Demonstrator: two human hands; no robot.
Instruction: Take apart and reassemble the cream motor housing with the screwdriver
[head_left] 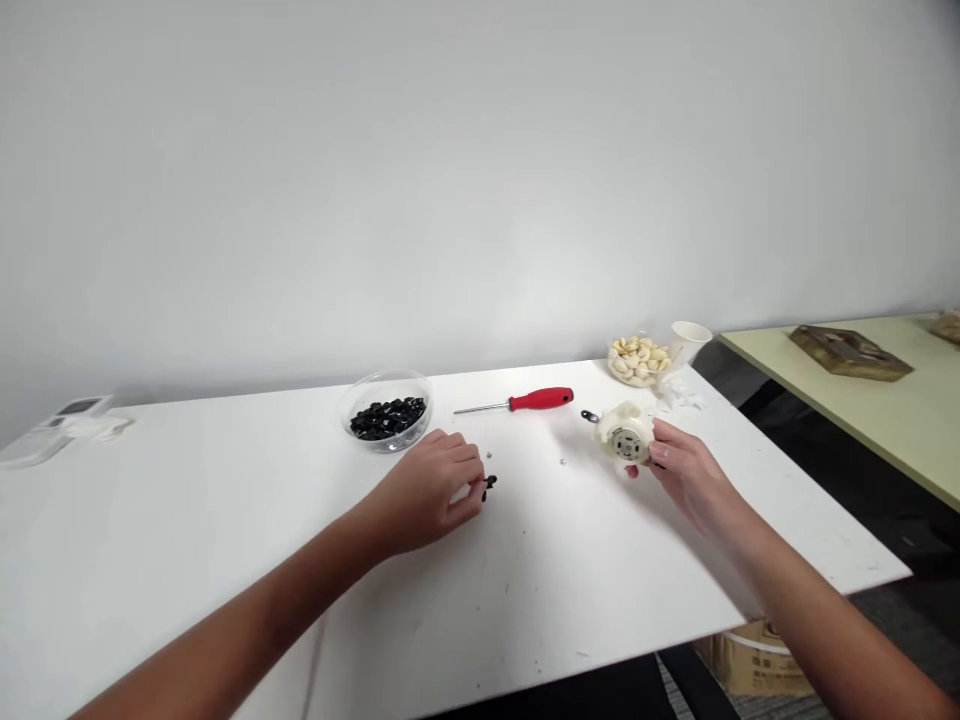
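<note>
Left hand (435, 492): narrow pinch on black plastic piece (489, 487).
Right hand (686, 478): gripping white motor housing (622, 433).
Risk: loose screws (562, 461) at 12 o'clock may be scattered if brushed.

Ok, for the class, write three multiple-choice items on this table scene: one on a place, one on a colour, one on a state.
1. Where does the screwdriver lie?
A. In the paper cup
B. On the table
C. Under the left hand

2. What colour are the pieces in the clear bowl?
A. Black
B. Red
C. Yellow

3. What does the right hand hold?
A. Nothing
B. The screwdriver
C. The white housing

Answers:
1. B, it lies flat on the tabletop.
2. A, the bowl is full of dark pieces.
3. C, the fingers grip the housing's edge.
</note>
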